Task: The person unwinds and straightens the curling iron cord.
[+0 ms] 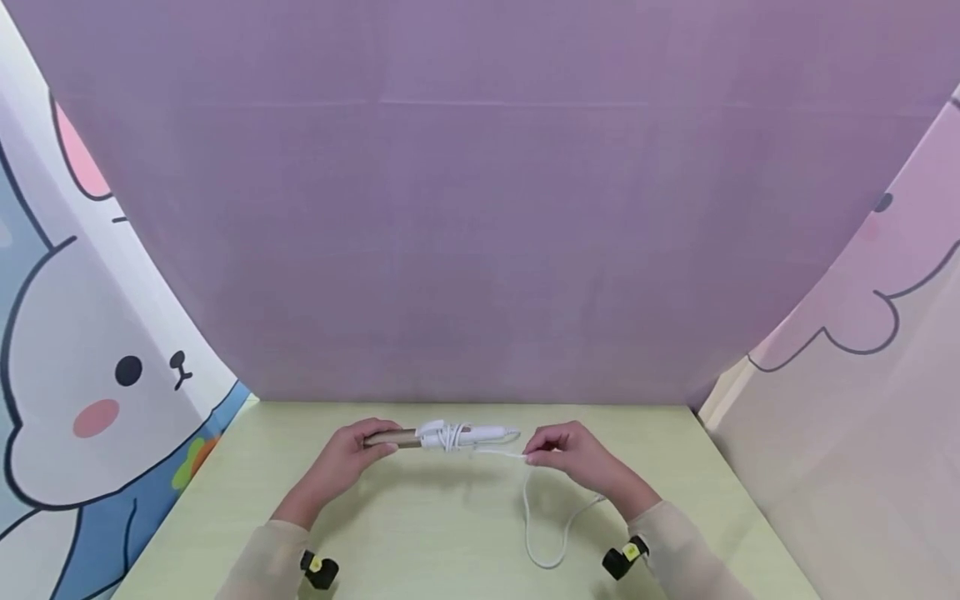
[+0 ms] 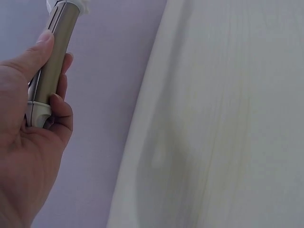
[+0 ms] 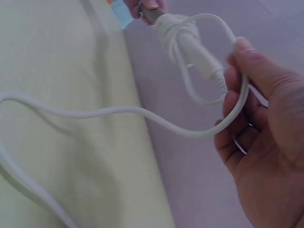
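Observation:
A hair straightener (image 1: pixel 483 434) with a white handle and bronze-coloured barrel is held level above the table. My left hand (image 1: pixel 348 454) grips the barrel (image 2: pixel 59 52) near its white-tipped end, thumb along one side and fingers curled behind. White cord (image 1: pixel 452 436) is wound in several turns around the straightener's middle. To the right, my right hand (image 1: pixel 573 454) pinches the loose cord (image 3: pixel 197 134) between thumb and fingers. From that pinch, the cord hangs in a loop toward the table, its far end hidden behind the right wrist.
The pale green-yellow table (image 1: pixel 442 533) lies under both hands. A purple panel (image 1: pixel 480 250) rises at its back edge. Cartoon-printed sheets (image 1: pixel 67 350) flank the table on the left and right. A small black camera (image 1: pixel 619 560) is worn at each wrist.

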`<state>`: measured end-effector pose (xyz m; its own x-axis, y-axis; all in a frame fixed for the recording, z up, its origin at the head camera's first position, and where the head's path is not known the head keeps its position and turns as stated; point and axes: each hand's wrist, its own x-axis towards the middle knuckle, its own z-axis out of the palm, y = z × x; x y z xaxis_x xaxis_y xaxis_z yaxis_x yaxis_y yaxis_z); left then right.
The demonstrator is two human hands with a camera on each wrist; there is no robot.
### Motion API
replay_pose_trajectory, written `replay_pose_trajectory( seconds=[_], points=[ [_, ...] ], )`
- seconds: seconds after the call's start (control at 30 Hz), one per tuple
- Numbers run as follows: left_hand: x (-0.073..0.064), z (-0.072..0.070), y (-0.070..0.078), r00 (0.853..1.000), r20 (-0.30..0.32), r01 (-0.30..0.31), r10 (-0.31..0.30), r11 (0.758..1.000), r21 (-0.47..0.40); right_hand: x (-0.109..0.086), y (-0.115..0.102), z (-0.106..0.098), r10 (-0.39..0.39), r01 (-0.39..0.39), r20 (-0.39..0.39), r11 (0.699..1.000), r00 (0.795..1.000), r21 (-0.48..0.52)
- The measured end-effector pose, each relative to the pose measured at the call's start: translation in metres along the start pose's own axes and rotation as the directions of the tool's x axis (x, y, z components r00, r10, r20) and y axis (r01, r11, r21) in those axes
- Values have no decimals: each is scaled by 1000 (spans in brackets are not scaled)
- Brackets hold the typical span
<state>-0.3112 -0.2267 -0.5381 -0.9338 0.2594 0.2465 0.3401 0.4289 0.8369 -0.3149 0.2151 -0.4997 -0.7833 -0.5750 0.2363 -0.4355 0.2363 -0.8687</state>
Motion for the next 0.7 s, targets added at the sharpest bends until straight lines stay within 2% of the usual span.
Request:
replay_pose_trajectory(
  seconds=[0.13,0.3,0.47,0.6,0.7],
  points=[
    [-2,-4,5,1000,1,21,-20,1000,-13,-1,8,6,32,-28,67,998,997,-53],
    [-4,-8,8,999,14,34,-34,999,-33,1,21,12,100,-95,56,992,993,-84],
    [-5,-8,9,998,61,33,-30,998,-47,7,34,12,151,-158,-86,983,985,-90],
    [-6,-7,11,994,108,21,-15,998,-54,15,39,9,171,-184,-215,982,962,-42],
    [-7,-5,9,990,139,0,7,998,-57,18,34,6,177,-180,-277,984,944,15]
  ],
)
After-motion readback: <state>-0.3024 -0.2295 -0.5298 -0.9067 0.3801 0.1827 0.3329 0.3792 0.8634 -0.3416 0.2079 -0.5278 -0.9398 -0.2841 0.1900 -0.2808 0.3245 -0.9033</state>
